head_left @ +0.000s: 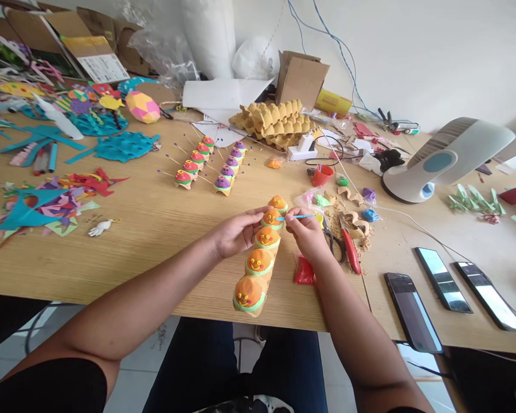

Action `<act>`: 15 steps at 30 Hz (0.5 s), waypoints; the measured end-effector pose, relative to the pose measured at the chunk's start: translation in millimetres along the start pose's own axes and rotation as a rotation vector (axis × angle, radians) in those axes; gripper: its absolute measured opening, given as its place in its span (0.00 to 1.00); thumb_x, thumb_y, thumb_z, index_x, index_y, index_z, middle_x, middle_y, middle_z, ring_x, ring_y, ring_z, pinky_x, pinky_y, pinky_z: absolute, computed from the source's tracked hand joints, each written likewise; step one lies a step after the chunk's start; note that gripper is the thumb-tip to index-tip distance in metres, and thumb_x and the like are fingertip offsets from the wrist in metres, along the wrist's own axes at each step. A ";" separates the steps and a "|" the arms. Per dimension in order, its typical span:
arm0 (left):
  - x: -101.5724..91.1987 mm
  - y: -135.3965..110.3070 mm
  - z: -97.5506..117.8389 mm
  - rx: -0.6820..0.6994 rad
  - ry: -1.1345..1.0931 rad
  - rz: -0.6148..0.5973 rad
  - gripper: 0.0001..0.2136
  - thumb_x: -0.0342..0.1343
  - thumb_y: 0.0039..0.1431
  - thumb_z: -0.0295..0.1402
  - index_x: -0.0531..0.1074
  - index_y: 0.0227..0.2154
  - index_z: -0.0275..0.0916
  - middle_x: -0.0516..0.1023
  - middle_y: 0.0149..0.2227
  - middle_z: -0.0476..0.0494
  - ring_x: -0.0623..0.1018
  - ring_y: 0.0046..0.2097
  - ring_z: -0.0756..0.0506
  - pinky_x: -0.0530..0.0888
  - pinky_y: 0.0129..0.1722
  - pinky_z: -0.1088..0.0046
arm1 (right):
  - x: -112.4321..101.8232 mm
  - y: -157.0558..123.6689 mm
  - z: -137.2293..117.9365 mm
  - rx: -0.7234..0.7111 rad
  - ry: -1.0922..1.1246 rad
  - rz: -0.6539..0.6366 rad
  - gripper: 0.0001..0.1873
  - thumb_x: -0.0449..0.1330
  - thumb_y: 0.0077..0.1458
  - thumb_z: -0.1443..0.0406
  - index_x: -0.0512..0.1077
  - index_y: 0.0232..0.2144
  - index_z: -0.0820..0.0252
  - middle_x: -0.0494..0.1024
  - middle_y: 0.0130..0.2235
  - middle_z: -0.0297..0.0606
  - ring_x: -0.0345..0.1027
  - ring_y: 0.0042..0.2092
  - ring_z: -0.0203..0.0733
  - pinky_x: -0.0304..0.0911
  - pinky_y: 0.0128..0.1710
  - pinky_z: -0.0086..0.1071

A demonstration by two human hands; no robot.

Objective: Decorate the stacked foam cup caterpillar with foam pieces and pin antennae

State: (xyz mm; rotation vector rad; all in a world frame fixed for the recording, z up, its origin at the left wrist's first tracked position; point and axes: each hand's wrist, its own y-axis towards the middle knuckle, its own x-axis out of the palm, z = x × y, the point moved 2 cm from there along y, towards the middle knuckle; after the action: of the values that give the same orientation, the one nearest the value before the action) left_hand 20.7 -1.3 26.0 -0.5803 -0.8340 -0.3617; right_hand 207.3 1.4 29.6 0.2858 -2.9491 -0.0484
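Observation:
An egg-carton caterpillar of several orange humps with green rims and small faces lies on the wooden table in front of me. My left hand curls its fingers against the left side of the second-farthest hump. My right hand is pinched on a thin blue stick, whose tip touches that same hump.
Red-handled scissors and a red lump lie by my right wrist. Two more painted carton rows sit farther back. Three phones lie at the right, a white fan beyond them. Paper scraps cover the left.

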 end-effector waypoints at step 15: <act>0.9 -0.6 0.4 0.004 0.011 -0.004 0.12 0.54 0.63 0.24 0.78 0.46 0.38 0.84 0.40 0.43 0.83 0.37 0.49 0.79 0.35 0.77 | 1.0 -0.6 -1.0 -0.026 -0.013 -0.026 0.14 0.68 0.53 0.56 0.70 0.30 0.57 0.63 0.25 0.27 0.53 0.27 0.32 0.47 0.29 0.30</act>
State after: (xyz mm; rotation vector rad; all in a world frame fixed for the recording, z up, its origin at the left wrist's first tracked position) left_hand 20.7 -1.6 27.1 -0.5728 -0.8257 -0.3670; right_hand 206.7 0.6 30.7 0.3211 -2.9557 -0.0917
